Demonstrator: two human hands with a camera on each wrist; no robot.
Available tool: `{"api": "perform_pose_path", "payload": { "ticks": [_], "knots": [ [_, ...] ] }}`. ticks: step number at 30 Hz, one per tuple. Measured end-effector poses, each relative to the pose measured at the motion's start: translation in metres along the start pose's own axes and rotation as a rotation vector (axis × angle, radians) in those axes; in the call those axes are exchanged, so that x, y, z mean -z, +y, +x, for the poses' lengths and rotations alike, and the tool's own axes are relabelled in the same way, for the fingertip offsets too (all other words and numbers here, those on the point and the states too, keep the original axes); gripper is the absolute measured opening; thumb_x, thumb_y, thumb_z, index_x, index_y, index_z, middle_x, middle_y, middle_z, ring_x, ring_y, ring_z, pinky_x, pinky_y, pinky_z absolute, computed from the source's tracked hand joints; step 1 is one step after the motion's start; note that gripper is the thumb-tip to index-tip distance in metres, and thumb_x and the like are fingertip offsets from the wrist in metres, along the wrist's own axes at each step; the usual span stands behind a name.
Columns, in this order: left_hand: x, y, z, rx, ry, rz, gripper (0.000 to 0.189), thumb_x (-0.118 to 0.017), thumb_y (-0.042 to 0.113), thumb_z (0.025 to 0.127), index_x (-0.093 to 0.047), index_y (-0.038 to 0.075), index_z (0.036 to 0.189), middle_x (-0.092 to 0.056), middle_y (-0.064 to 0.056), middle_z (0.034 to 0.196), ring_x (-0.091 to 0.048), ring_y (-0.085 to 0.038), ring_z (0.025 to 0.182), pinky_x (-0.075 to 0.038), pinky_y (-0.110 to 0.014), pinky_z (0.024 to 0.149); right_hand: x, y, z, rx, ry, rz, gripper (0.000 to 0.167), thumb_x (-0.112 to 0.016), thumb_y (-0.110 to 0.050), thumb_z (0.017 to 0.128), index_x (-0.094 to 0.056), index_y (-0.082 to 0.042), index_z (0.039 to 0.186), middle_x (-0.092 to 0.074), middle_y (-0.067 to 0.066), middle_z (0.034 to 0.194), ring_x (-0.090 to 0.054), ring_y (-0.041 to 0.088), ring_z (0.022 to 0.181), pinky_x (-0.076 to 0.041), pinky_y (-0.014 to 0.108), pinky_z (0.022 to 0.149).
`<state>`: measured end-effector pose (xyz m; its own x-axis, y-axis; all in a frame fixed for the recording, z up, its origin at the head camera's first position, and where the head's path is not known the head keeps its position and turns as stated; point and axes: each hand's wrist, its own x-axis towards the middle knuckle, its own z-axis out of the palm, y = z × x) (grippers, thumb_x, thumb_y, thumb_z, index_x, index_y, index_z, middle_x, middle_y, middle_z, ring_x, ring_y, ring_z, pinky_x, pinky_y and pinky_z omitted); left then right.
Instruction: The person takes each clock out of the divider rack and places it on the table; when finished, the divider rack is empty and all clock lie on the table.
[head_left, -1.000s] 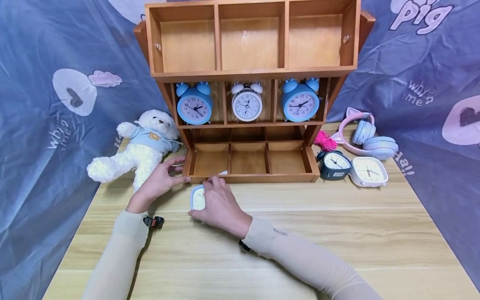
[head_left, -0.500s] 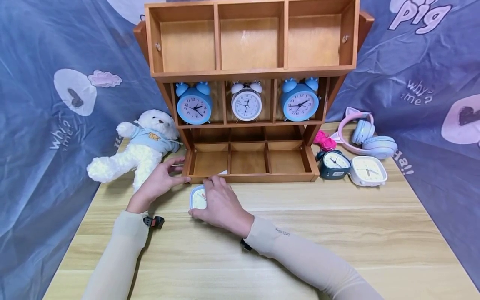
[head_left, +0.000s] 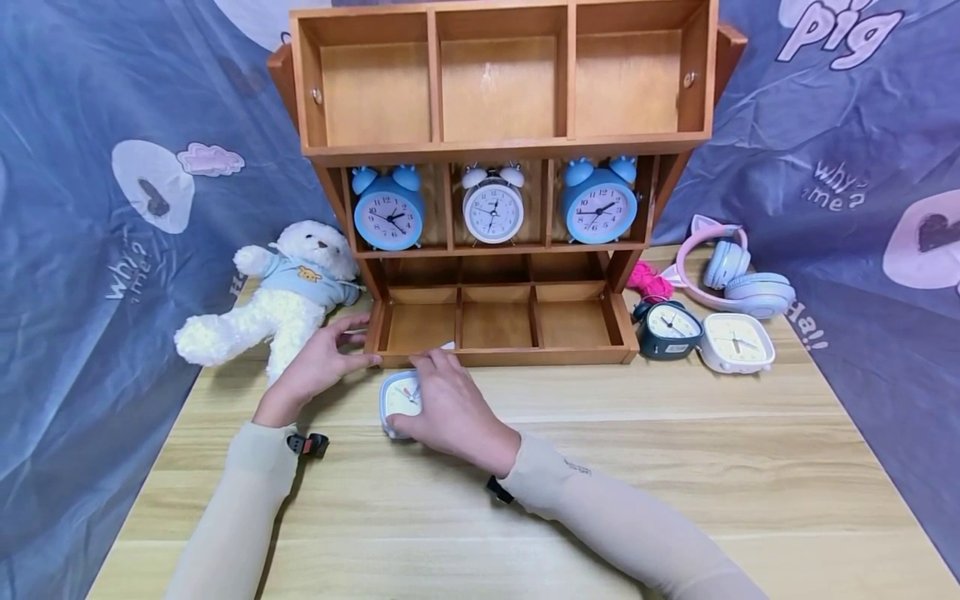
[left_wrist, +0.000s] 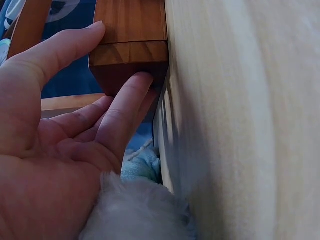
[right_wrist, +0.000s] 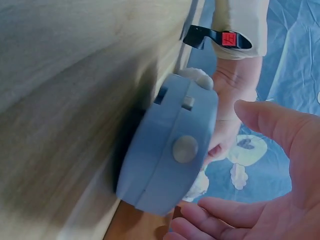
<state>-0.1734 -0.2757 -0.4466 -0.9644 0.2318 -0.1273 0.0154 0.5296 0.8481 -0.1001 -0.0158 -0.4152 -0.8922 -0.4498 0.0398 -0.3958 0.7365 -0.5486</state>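
Note:
A small light-blue alarm clock (head_left: 399, 398) with a pale face is on the table just before the wooden shelf's left front. My right hand (head_left: 456, 412) is at its right side, covering part of it. In the right wrist view the thumb (right_wrist: 250, 112) stands apart from the clock (right_wrist: 167, 145), and the fingers (right_wrist: 215, 217) spread near its other end. My left hand (head_left: 318, 362) touches the shelf's (head_left: 525, 358) lower left corner. In the left wrist view its thumb and nearly straight fingers (left_wrist: 127, 107) rest on different faces of the wooden corner (left_wrist: 127, 55).
The shelf's middle row holds two blue twin-bell clocks (head_left: 388, 218) (head_left: 600, 212) and a white one (head_left: 493, 211). A white teddy bear (head_left: 300, 279) leans at left. To the right are a dark green clock (head_left: 670, 330), a white clock (head_left: 737, 342) and cat-ear headphones (head_left: 757, 292).
My right hand has shifted slightly right, baring more of the light-blue clock's face. Its fingers have loosened around the clock. The left hand has stayed at the shelf corner.

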Motion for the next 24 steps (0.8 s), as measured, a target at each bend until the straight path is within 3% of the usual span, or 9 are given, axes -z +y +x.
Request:
{"api": "perform_pose_path", "payload": {
  "ticks": [10,18,24],
  "knots": [
    [-0.001,0.0,0.0,-0.004,0.004,0.019,0.086,-0.086,0.018,0.101,-0.04,0.0,0.171,-0.053,-0.025,0.169,-0.059,-0.047,0.151,-0.049,-0.014,0.099,0.022,0.001,-0.006,-0.032,0.026,0.102,0.091,-0.094,-0.045,0.089,-0.056,-0.001,0.16,-0.061,0.014,0.154,-0.059,0.032,0.142,-0.052,0.048,0.122],
    [-0.001,0.0,0.0,0.002,0.004,0.021,0.086,-0.086,0.018,0.101,-0.04,0.0,0.171,-0.053,-0.025,0.169,-0.058,-0.047,0.151,-0.052,-0.053,0.118,0.052,0.004,-0.008,-0.048,0.105,0.149,0.095,-0.095,-0.044,0.089,-0.052,-0.003,0.164,-0.058,0.013,0.159,-0.055,0.033,0.149,-0.052,0.052,0.123],
    [-0.002,-0.001,0.0,-0.002,0.004,0.009,0.085,-0.086,0.016,0.101,-0.04,-0.001,0.171,-0.053,-0.026,0.169,-0.058,-0.048,0.151,-0.05,-0.06,0.121,0.076,0.007,-0.007,-0.058,0.168,0.164,0.094,-0.094,-0.046,0.09,-0.053,-0.006,0.165,-0.057,0.011,0.159,-0.052,0.031,0.151,-0.051,0.052,0.125]
  ]
}}
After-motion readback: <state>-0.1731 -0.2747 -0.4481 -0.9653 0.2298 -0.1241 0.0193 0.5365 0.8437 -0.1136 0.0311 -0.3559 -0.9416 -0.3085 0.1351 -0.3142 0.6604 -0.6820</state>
